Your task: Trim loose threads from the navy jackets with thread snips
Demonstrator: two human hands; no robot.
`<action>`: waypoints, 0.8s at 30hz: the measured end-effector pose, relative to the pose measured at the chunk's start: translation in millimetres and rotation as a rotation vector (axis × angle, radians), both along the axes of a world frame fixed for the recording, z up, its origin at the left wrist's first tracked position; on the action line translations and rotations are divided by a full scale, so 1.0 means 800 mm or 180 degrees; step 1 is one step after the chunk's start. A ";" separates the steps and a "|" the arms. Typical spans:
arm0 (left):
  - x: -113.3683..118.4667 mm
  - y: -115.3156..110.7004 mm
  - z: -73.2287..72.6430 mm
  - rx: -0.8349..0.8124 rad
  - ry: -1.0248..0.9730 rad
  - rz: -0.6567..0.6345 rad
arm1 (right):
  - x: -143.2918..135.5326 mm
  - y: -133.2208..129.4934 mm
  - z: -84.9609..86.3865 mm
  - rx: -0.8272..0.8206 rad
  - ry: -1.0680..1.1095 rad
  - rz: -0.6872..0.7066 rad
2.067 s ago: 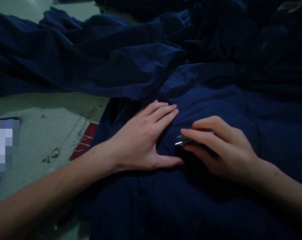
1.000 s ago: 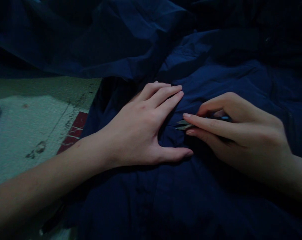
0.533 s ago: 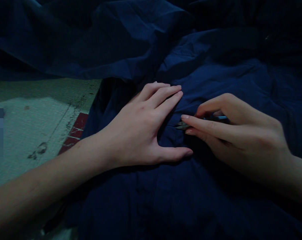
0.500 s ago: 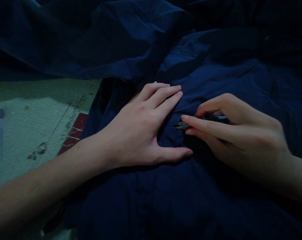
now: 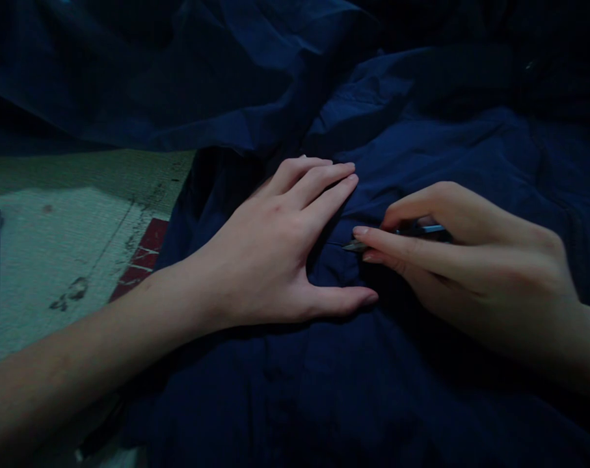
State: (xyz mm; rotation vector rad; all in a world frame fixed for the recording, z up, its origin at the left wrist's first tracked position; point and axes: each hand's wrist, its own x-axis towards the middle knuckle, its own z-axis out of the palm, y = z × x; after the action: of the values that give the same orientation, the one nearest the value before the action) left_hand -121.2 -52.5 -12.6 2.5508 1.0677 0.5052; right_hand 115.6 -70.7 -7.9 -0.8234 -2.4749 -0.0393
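Dark blue cloth [image 5: 295,383] lies spread under both hands. My left hand [image 5: 270,247] rests flat on it, fingers stretched out and thumb apart, holding nothing. A pair of thread snips [image 5: 354,246] is pinched in my right hand [image 5: 484,260], between thumb and fingers. Its short metal blades point left, and part of a blue handle shows behind the fingers; my grip hides the rest. A thin dark thread [image 5: 334,244] runs along the cloth from the blade tips toward the gap between my left thumb and forefinger.
More dark blue fabric [image 5: 255,71] bunches in folds across the far side. At the left is a pale greenish, stained surface [image 5: 60,253] with a dark red patch [image 5: 146,253] beside the cloth's edge. The light is dim.
The snips' blades have come together; they stood slightly apart before. My left hand keeps its place on the cloth, and the view has shifted a little.
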 end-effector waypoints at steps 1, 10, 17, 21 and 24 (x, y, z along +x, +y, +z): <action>0.000 0.000 0.000 0.0000 0.0010 -0.0004 | 0.000 0.000 0.000 -0.0004 0.0001 0.0004; -0.002 0.001 -0.002 0.0110 0.0067 -0.0040 | 0.003 0.001 0.005 -0.0433 0.0585 -0.0707; -0.002 0.005 -0.004 0.0210 0.0045 -0.0115 | 0.009 0.013 -0.002 -0.0489 0.1124 -0.0753; -0.003 0.010 -0.007 0.0303 0.0179 -0.0190 | 0.022 0.027 -0.003 0.0051 0.1201 -0.0565; -0.004 0.015 -0.007 0.0385 0.0316 -0.0259 | 0.062 0.016 0.007 0.0045 0.0793 -0.0243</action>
State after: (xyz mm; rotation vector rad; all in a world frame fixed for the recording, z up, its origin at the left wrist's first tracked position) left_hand -124.3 -40.2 -18.6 2.7384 0.9891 0.4386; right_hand 165.0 -57.6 -2.4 -0.8612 -2.2078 0.0178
